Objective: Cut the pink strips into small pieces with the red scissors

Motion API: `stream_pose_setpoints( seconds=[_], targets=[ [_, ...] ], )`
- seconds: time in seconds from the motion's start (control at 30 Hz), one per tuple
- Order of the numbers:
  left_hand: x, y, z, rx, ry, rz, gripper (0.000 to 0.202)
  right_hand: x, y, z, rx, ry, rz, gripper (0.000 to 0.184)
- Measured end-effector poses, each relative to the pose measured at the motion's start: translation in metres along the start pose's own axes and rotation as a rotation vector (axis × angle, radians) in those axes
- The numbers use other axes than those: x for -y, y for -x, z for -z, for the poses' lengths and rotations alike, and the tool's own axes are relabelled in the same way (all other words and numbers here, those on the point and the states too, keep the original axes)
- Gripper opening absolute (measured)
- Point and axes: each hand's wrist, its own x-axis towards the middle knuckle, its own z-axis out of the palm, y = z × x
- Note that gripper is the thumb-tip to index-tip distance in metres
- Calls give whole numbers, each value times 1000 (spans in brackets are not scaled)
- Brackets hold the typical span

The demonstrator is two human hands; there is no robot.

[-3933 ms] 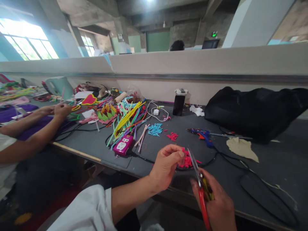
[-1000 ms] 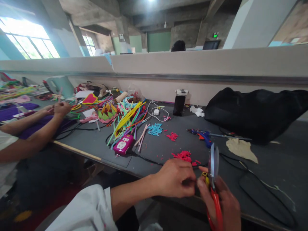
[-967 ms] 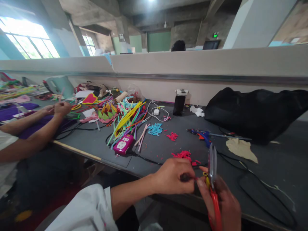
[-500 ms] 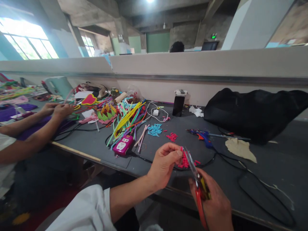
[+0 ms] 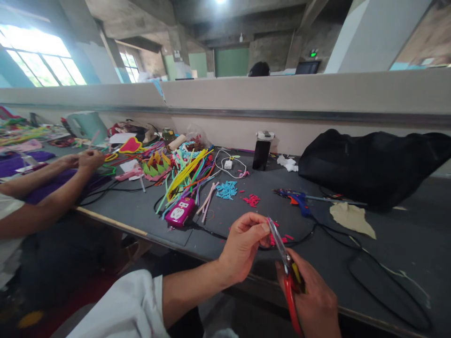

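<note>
My right hand [image 5: 312, 293] is wrapped round a pair of scissors [image 5: 278, 237] with red handles, blades pointing up and away from me. The blades lie together at the fingertips of my left hand [image 5: 244, 246]. My left thumb and finger pinch a pinkish-red pipe cleaner [image 5: 269, 220], of which only a tiny end shows by the blade tips. Just behind the blades lie short red cut pieces [image 5: 289, 237] on the dark table, partly hidden by my fingers. Farther back are a small red pile [image 5: 252, 200] and a blue pile [image 5: 227, 189] of similar pieces.
Colourful pipe cleaners [image 5: 186, 176] and a purple box [image 5: 181, 212] sit on the left. A blue glue gun [image 5: 299, 201], its cord, and a black bag [image 5: 369, 164] occupy the right. A dark cup [image 5: 260, 155] stands behind. At far left, another person's hands [image 5: 86, 159] work.
The scissor blades, slightly apart before, have come together at my left fingertips. My left hand has shifted slightly right and down. The other person's hands have moved slightly.
</note>
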Motion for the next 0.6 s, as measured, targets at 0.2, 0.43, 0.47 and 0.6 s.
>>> stream_pose_setpoints(
  seconds=[0.2, 0.43, 0.47, 0.6],
  targets=[
    [1, 0, 1, 3, 7, -2, 9, 3, -2, 4, -16, -20, 47, 36],
    [1, -1, 2, 8, 2, -19, 9, 1, -2, 4, -24, -17, 40, 34],
    [1, -1, 2, 10, 1, -15, 9, 1, -2, 3, -37, -20, 32, 33],
    [-3, -5, 5, 60, 10, 40, 6, 6, -6, 6, -90, -56, 0, 31]
  ],
)
